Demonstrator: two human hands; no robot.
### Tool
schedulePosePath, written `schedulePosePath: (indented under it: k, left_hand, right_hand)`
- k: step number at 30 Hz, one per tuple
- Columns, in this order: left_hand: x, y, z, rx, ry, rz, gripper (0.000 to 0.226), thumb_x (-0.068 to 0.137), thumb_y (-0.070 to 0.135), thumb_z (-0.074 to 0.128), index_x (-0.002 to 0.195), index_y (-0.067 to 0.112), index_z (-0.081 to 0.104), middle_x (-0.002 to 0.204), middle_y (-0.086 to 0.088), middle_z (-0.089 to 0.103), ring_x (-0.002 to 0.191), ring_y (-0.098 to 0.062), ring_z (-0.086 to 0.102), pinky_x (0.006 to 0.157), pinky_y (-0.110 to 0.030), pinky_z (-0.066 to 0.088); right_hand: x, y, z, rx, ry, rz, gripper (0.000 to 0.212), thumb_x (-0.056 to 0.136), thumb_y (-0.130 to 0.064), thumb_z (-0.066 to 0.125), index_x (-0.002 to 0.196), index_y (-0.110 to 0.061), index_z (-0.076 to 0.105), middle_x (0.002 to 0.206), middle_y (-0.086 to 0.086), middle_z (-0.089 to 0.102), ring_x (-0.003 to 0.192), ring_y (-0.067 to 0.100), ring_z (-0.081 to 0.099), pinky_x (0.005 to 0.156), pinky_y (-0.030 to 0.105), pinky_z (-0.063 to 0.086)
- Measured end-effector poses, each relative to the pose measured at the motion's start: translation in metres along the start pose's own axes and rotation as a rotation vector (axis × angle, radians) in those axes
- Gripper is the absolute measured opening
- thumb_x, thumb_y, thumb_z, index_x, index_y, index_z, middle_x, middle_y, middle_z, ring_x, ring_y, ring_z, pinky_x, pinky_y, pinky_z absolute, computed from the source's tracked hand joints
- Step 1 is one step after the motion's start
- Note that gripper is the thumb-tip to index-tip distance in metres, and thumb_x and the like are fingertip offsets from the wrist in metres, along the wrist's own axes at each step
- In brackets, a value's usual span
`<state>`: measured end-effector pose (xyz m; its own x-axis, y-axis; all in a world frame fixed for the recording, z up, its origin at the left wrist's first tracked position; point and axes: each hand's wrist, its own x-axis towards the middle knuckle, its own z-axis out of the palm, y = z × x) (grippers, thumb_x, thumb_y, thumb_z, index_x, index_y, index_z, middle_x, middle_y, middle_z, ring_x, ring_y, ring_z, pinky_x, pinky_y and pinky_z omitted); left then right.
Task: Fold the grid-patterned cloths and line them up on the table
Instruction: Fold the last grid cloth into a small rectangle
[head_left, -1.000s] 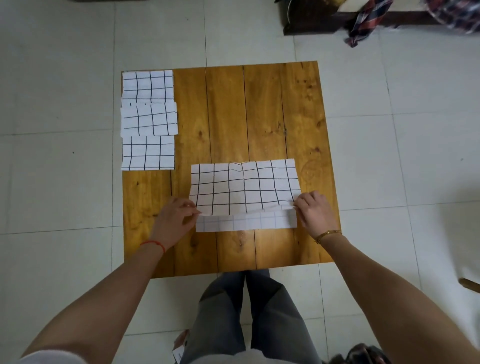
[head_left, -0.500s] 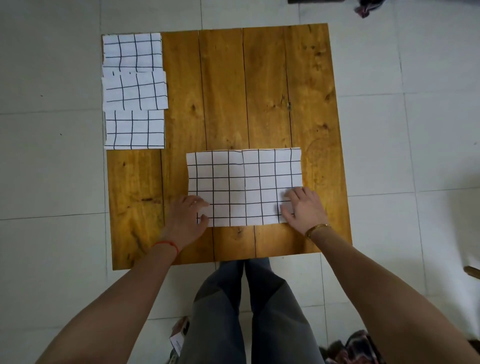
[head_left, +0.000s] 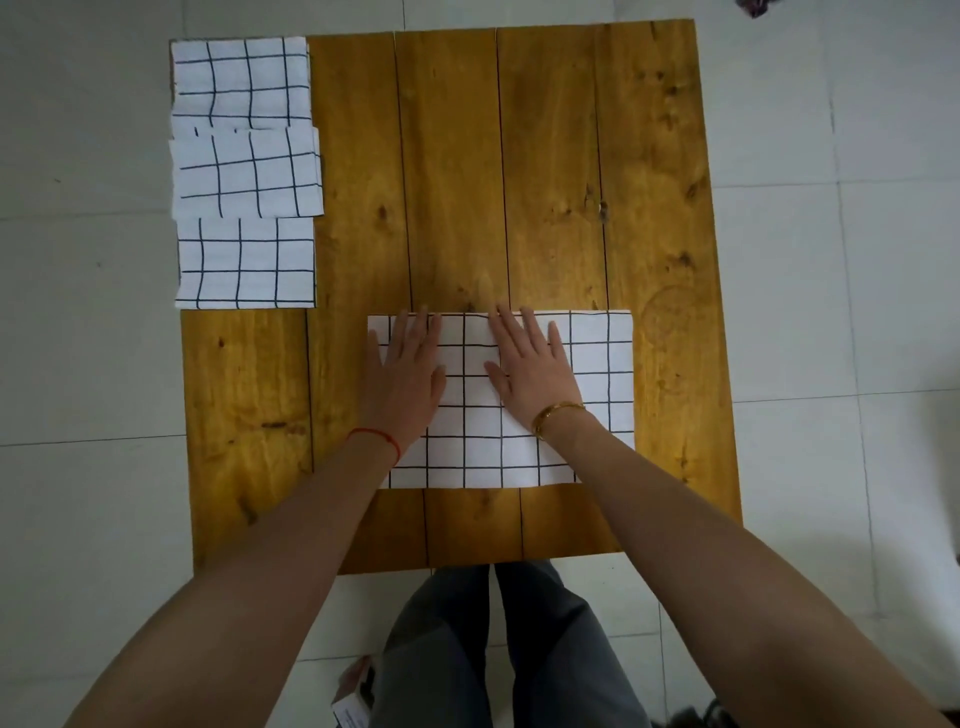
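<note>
A white grid-patterned cloth (head_left: 597, 364), folded into a wide rectangle, lies on the near middle of the wooden table (head_left: 452, 171). My left hand (head_left: 405, 371) rests flat on its left part with fingers spread. My right hand (head_left: 530, 371) lies flat near its centre, fingertips at the far edge. Three folded grid cloths line the table's left edge: a far one (head_left: 241, 83), a middle one (head_left: 247, 174) and a near one (head_left: 247, 262), each overlapping or touching its neighbour.
The table stands on a pale tiled floor (head_left: 831, 260). My legs in grey trousers (head_left: 493, 649) are at the near edge. A small box (head_left: 356, 696) lies on the floor by my feet. A dark bit of fabric (head_left: 756, 6) shows at the top right.
The near edge of the cloth was folded over to the far edge. Both hands then slid from the near corners to the middle and now press flat on it.
</note>
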<state>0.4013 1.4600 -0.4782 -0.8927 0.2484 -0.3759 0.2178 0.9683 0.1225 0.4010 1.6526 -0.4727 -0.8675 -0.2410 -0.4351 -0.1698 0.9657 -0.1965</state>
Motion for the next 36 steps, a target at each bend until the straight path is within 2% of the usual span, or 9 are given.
schedulePosePath:
  k: [4, 15, 21, 24, 30, 36]
  left_hand:
    - [-0.001, -0.010, 0.013, -0.013, -0.002, -0.014, 0.062, 0.103, 0.039, 0.023, 0.154, 0.021, -0.006, 0.163, -0.003, -0.008, 0.149, -0.027, -0.005, 0.116, -0.059, 0.015]
    - [-0.005, -0.013, 0.015, -0.001, 0.022, -0.056, 0.065, 0.102, 0.043, 0.024, 0.154, 0.021, -0.008, 0.163, -0.003, -0.010, 0.149, -0.030, -0.004, 0.115, -0.061, 0.014]
    - [-0.013, -0.009, 0.004, 0.053, 0.071, -0.053, 0.068, 0.101, 0.043, 0.022, 0.154, 0.013, -0.008, 0.162, -0.006, -0.014, 0.149, -0.029, -0.008, 0.117, -0.058, 0.012]
    - [-0.016, -0.012, 0.006, 0.056, 0.070, -0.083, 0.068, 0.100, 0.040, 0.025, 0.154, 0.013, -0.008, 0.162, -0.007, -0.012, 0.149, -0.029, -0.007, 0.117, -0.057, 0.011]
    - [-0.013, -0.022, 0.013, 0.037, 0.015, -0.121, 0.065, 0.102, 0.042, 0.021, 0.154, 0.015, -0.007, 0.162, -0.007, -0.010, 0.149, -0.027, -0.007, 0.117, -0.059, 0.008]
    - [-0.011, -0.029, 0.012, 0.029, 0.009, -0.111, 0.069, 0.100, 0.043, 0.027, 0.154, 0.018, -0.008, 0.162, -0.007, -0.011, 0.149, -0.028, -0.006, 0.116, -0.062, 0.007]
  right_hand:
    - [-0.005, 0.013, 0.012, -0.005, 0.041, 0.082, 0.062, 0.100, -0.048, 0.013, 0.152, -0.021, -0.010, 0.160, -0.004, -0.010, 0.146, 0.024, -0.013, 0.119, 0.051, 0.001]
    - [-0.015, 0.034, 0.012, 0.039, 0.120, 0.240, 0.064, 0.100, -0.050, 0.012, 0.152, -0.019, -0.010, 0.160, -0.003, -0.014, 0.146, 0.022, -0.017, 0.119, 0.052, -0.001]
    - [0.002, -0.008, 0.000, -0.028, 0.099, -0.048, 0.062, 0.100, -0.047, 0.014, 0.153, -0.017, -0.002, 0.161, 0.000, -0.006, 0.147, 0.025, -0.009, 0.119, 0.052, 0.005]
    - [0.016, -0.038, -0.001, -0.027, 0.065, -0.125, 0.061, 0.101, -0.044, 0.016, 0.153, -0.016, 0.003, 0.161, 0.000, -0.003, 0.148, 0.024, -0.007, 0.119, 0.050, 0.003]
    - [0.031, -0.065, 0.007, -0.067, 0.000, -0.138, 0.059, 0.102, -0.040, 0.017, 0.152, -0.015, -0.001, 0.161, 0.001, -0.006, 0.147, 0.024, -0.008, 0.119, 0.047, -0.003]
    - [0.016, -0.028, 0.011, -0.063, 0.027, -0.068, 0.060, 0.101, -0.041, 0.014, 0.153, -0.015, 0.000, 0.161, 0.000, -0.003, 0.147, 0.023, -0.008, 0.119, 0.049, 0.003]
